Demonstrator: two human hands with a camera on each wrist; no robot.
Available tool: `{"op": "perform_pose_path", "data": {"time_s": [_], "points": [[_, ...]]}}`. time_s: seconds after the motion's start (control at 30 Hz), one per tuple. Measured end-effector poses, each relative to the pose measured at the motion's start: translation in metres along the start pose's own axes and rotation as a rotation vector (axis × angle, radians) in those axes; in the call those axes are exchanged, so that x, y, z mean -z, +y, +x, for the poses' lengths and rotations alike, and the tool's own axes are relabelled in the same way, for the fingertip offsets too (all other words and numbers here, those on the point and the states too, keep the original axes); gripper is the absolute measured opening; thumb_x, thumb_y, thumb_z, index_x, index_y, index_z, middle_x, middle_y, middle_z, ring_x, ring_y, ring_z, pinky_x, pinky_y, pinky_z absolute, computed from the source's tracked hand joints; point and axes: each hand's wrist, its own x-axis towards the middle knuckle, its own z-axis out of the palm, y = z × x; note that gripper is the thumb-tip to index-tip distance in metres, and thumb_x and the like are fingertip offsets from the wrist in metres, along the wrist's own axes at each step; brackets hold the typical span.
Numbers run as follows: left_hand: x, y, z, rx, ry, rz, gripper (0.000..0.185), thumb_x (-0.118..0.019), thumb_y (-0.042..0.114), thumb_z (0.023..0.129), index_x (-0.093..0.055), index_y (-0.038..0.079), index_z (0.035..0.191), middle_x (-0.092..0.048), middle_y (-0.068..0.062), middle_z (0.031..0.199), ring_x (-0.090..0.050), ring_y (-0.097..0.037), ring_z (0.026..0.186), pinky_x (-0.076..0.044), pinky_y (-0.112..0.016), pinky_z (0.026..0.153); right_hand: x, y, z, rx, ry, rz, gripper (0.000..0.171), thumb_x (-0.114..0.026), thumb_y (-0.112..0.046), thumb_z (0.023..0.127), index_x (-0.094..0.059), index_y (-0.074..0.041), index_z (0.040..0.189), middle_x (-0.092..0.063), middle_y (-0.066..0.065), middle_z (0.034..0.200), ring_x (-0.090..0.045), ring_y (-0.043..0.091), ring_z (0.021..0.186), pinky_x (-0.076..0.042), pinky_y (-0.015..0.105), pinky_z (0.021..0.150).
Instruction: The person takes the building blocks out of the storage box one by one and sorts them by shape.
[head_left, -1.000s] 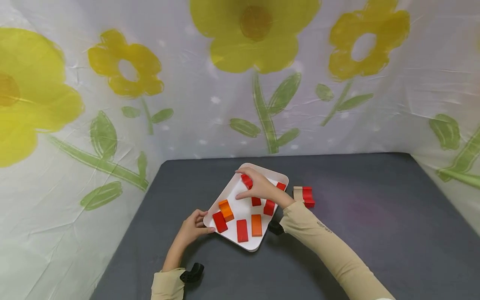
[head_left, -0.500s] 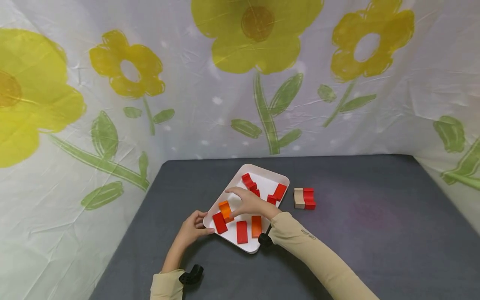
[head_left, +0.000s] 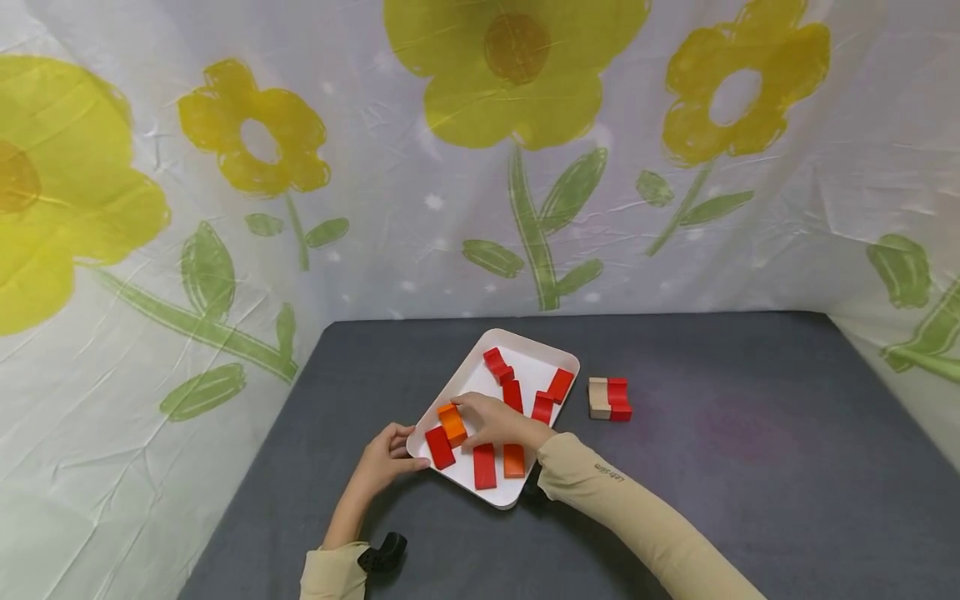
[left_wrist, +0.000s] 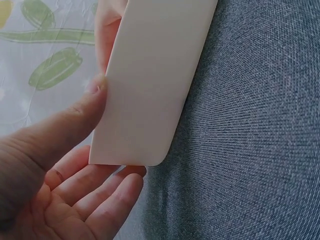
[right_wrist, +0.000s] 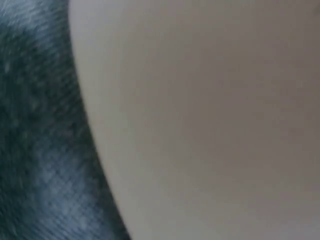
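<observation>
A white tray (head_left: 546,358) lies on the dark grey table and holds several red and orange blocks. My left hand (head_left: 390,454) grips its near left corner. In the left wrist view the thumb (left_wrist: 75,125) presses on the rim of the tray (left_wrist: 155,80) and the fingers (left_wrist: 100,200) curl beneath it. My right hand (head_left: 491,421) reaches over the tray, forefinger and thumb closed on an orange block (head_left: 452,423). A red block (head_left: 439,446) lies just left of it. The right wrist view is a blur of the white tray (right_wrist: 200,120) and dark cloth (right_wrist: 35,125).
A beige and red block pair (head_left: 609,397) sits on the table (head_left: 750,467) right of the tray. More red blocks (head_left: 497,364) lie at the tray's far end. Flower-printed white cloth (head_left: 450,208) walls the table behind and at both sides.
My right hand has drawn back from the red blocks at the tray's far end to the orange block near its left edge. The left hand has stayed on the tray corner.
</observation>
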Motion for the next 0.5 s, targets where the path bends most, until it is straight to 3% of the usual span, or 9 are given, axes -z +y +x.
{"op": "perform_pose_path", "data": {"time_s": [0.2,0.5], "points": [[0.006,0.002,0.001,0.012,0.015,0.021,0.049,-0.078,-0.001,0.064,-0.049,-0.009,0.102,-0.055,-0.027,0.11,-0.057,-0.036,0.096,-0.047,-0.041,0.079,-0.001,-0.007,0.005,-0.017,0.025,0.047,0.058,-0.075,-0.017,0.072,-0.049,-0.005,0.122,-0.052,0.004,0.117,-0.046,0.017,0.104,-0.037,0.026,0.091],[0.001,0.0,0.001,0.005,-0.006,0.028,0.049,-0.079,0.002,0.064,-0.049,-0.008,0.102,-0.056,-0.025,0.108,-0.057,-0.035,0.095,-0.047,-0.04,0.078,0.004,-0.012,-0.007,-0.068,0.048,0.07,0.056,-0.078,-0.02,0.068,-0.052,-0.005,0.115,-0.053,0.004,0.112,-0.048,0.017,0.1,-0.04,0.028,0.088]]}}
